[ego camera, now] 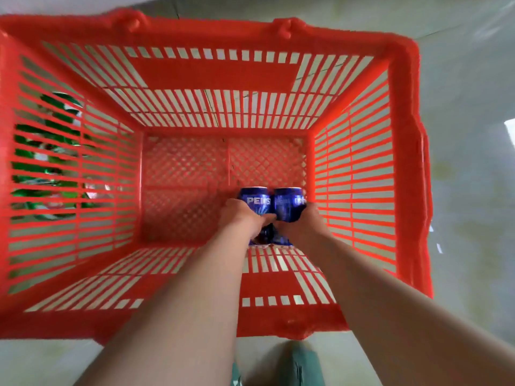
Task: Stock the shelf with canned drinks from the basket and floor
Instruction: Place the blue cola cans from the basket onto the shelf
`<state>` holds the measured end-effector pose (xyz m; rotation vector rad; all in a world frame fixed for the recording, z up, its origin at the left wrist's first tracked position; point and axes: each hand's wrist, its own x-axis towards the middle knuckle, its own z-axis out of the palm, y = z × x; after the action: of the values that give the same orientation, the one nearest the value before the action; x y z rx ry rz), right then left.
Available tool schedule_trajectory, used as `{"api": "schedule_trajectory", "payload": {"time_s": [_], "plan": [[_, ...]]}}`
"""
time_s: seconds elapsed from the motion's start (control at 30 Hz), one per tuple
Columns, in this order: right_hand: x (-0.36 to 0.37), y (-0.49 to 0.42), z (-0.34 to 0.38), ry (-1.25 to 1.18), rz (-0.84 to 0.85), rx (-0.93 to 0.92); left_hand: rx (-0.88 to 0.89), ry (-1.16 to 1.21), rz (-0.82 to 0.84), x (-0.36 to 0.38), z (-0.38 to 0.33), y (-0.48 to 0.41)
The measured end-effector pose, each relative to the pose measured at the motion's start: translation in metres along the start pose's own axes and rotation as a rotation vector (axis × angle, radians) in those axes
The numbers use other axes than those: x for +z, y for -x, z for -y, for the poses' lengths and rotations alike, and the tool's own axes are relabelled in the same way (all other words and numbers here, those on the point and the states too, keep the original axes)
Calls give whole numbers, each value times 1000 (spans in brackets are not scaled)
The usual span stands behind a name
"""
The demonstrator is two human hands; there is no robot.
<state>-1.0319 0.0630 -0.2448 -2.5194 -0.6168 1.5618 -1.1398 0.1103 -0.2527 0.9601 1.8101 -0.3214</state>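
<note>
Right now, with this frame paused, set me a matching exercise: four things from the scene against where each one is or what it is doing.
Things:
1. left hand
2. right hand
3. green cans
4. basket

Places or states:
A. outside the basket, seen through its left slatted wall
B. red, standing on the pale floor
C. holds the right blue can
D. holds the left blue can, white lettering showing

Pairs: 1-D; 2-C; 3-A; 4-B

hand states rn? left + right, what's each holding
Left hand: grips the left blue can, low inside the red basket.
Right hand: grips the right blue can beside it.
</note>
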Motion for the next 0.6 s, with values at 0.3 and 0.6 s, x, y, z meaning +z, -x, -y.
{"api": "schedule_trajectory", "payload": {"time_s": [0.3,0.6], "plan": [[-24,11,21,-52,11,35,-48,321,-31,-37,1,20],[-95,120,97,-187,39,-178,93,503,-54,-148,-14,143]]}}
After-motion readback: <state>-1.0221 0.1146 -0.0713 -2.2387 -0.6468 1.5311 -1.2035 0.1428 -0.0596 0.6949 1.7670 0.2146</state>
